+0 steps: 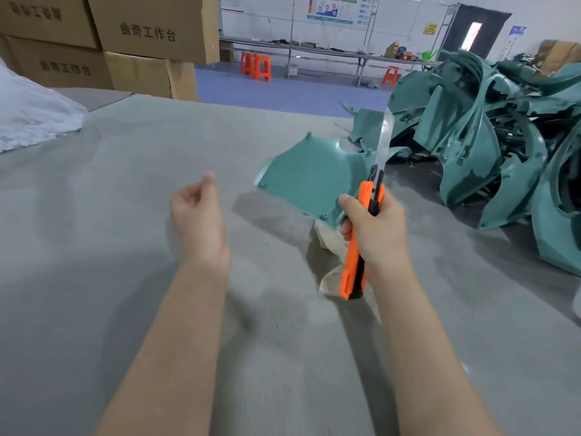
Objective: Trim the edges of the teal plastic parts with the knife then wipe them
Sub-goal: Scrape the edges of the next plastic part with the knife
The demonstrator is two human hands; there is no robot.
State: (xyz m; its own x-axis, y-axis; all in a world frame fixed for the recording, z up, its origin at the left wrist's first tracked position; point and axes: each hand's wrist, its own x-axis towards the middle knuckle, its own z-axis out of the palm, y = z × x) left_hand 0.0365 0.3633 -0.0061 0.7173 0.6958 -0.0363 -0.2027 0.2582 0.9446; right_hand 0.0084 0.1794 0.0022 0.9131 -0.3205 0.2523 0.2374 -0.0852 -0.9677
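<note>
My right hand grips an orange utility knife upright, its long blade extended and pointing up. Just behind that hand a single teal plastic part lies flat on the grey mat. A beige cloth lies crumpled under and beside the knife hand. My left hand hovers over the mat to the left of the part with its fingers loosely curled, holding nothing. A big pile of teal plastic parts fills the right side of the table.
The grey ribbed mat covers the table. Clear plastic wrap lies at the far left. Stacked cardboard boxes stand behind the table's left end. Orange stools and a long bench stand across the blue floor.
</note>
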